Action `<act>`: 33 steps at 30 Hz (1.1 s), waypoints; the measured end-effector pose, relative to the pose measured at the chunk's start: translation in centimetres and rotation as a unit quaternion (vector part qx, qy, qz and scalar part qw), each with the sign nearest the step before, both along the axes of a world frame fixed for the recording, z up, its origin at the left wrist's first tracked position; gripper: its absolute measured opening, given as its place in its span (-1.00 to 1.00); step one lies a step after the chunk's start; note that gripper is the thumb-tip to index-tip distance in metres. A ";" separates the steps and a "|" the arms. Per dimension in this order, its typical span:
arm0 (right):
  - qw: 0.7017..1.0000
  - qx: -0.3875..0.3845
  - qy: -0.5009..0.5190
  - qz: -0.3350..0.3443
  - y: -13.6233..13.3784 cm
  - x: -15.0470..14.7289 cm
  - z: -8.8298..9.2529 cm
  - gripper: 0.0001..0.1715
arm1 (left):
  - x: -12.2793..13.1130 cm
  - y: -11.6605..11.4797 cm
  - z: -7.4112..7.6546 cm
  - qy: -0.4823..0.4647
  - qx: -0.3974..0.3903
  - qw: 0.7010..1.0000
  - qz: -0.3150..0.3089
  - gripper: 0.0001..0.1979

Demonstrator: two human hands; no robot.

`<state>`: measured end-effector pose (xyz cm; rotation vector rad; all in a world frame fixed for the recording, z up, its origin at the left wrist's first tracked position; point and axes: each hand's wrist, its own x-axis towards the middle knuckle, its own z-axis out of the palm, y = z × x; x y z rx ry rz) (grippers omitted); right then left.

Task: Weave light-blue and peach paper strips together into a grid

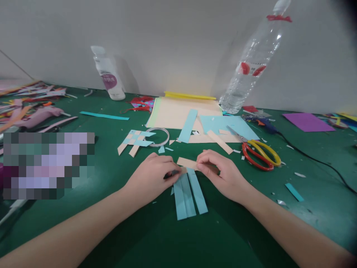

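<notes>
Several light-blue paper strips (185, 199) lie side by side on the green table, fanning toward me. My left hand (154, 171) is closed at their upper ends, thumb and fingers pressed on the paper. Something dark shows between that thumb and fingers; I cannot tell whether it is an object or a shadow. A beige paper strip (186, 163) lies crosswise over the tops of the blue ones. My right hand (220, 173) pinches its right end between thumb and fingers. How the strips overlap under the left fingertips is hidden.
Left of centre lie a woven blue-and-beige paper piece (135, 138) and a tape roll (168, 137). Scissors (258, 154), paper sheets (170, 113) and a glue gun (267, 125) with its cord are beyond my right hand. Two bottles, one white (108, 76), one clear (251, 63), stand behind.
</notes>
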<state>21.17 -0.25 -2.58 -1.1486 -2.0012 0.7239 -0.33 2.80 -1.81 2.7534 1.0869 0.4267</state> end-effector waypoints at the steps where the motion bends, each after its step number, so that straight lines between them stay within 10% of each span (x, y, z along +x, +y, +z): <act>1: 1.000 0.000 0.003 0.001 0.0 0.0 0.0 -0.82 | 0.0 0.0 0.0 0.001 -0.001 1.000 -0.001 -0.80; 16: 0.999 0.021 0.032 -0.032 0.0 0.0 0.1 -0.82 | -0.1 -0.1 0.4 -0.019 -0.002 1.000 0.006 -0.79; 23: 0.990 0.003 0.056 -0.126 0.2 0.2 -0.2 -0.82 | -0.6 -0.4 1.3 -0.093 -0.011 0.989 0.116 -0.75; 33: 0.996 -0.022 0.015 -0.082 -0.1 0.0 -0.1 -0.79 | -0.4 -0.4 1.7 -0.131 -0.104 0.977 0.134 -0.73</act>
